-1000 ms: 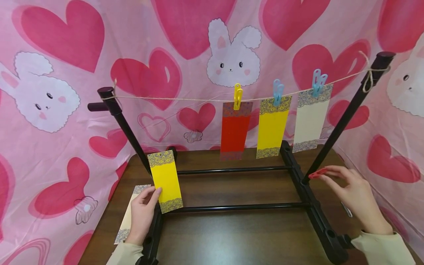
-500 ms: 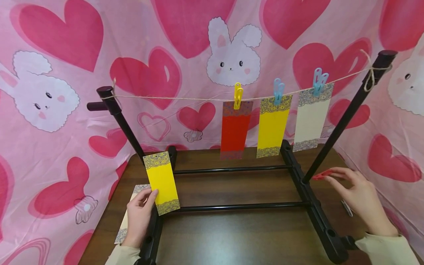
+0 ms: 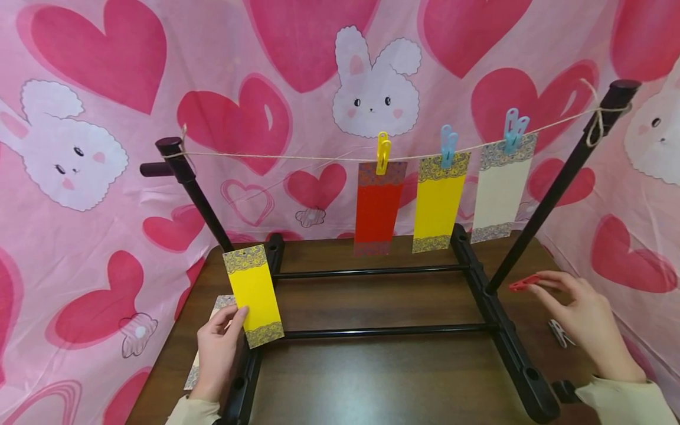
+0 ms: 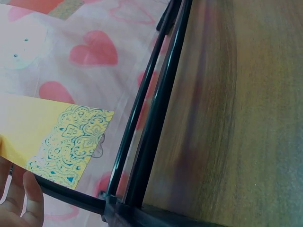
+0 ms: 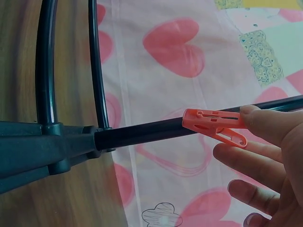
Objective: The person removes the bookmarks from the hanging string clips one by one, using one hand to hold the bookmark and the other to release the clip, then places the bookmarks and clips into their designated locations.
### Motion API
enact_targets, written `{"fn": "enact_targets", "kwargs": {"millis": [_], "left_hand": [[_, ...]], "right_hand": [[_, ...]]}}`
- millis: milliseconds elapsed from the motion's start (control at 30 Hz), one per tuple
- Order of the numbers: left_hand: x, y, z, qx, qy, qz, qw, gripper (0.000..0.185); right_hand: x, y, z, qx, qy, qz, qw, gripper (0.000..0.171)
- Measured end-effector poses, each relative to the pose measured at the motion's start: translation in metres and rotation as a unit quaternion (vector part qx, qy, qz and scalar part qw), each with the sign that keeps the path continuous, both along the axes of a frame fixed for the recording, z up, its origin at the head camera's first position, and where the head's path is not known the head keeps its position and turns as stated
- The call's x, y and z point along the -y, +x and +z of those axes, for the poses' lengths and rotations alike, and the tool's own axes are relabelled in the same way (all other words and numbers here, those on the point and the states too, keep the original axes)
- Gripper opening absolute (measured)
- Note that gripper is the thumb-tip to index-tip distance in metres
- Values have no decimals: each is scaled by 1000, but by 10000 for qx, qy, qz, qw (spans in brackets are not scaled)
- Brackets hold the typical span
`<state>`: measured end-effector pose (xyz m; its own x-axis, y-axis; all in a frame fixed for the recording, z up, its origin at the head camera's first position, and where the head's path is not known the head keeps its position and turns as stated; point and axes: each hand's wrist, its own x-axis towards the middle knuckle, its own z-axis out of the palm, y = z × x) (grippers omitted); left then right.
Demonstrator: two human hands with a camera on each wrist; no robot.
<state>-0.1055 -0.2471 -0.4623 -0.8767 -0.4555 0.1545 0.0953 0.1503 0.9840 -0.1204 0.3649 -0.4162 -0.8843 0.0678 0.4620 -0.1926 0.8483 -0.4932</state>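
My left hand (image 3: 218, 351) pinches a yellow card (image 3: 254, 298) with dark lace bands by its left edge, in front of the stand's left post. In the left wrist view, one patterned end of the yellow card (image 4: 71, 142) shows beside the fingers. At the right, my right hand (image 3: 589, 321) holds a red clothespin (image 3: 525, 283) between thumb and fingers, beside the right post. The right wrist view shows this clothespin (image 5: 215, 125) from close by. A red card (image 3: 376, 209), a yellow card (image 3: 438, 203) and a cream card (image 3: 503, 192) hang from the string (image 3: 276, 156) by clothespins.
A black stand (image 3: 494, 313) with two crossbars rises from the wooden table (image 3: 372, 378). Another cream card (image 3: 193, 378) lies at the left, partly behind my left hand. A pale clothespin (image 3: 560, 334) lies near my right wrist. Behind hangs a pink heart-patterned cloth (image 3: 313, 124).
My left hand has shifted slightly left and down with the yellow card. My right hand has moved a little right with the red clothespin. The hanging cards stay in place.
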Motion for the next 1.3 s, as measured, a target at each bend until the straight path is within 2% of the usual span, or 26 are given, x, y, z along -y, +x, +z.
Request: {"fn": "enact_targets", "kwargs": {"millis": [300,500,733,867,967,1200,1300], "left_hand": [[8,3,-2,86,-210,137,9996,27],[13,7,1,169,-374,268,9988,28],[19,11,3,60,-192,307,9993,25],[24,14,1,244,-458,385,9979,27],[28,16,1,329,-487,420,9974,29],[37,17,-2,126,-379,474,9981,24],[39,19,-4,159,-461,538,9974,23]], "right_hand": [[-2,-1,-4,-6,26,-51,10000,34],[-2,-1,-4,-112,-37,-9,9999,35],[-3,0,-5,95,-23,-57,9999,35],[-4,1,-5,164,-42,-59,9998,36],[-5,1,-7,189,-20,-81,9998,35],[-7,-2,-9,223,16,-49,9997,36],[-10,-2,-9,167,20,-12,9999,37]]}}
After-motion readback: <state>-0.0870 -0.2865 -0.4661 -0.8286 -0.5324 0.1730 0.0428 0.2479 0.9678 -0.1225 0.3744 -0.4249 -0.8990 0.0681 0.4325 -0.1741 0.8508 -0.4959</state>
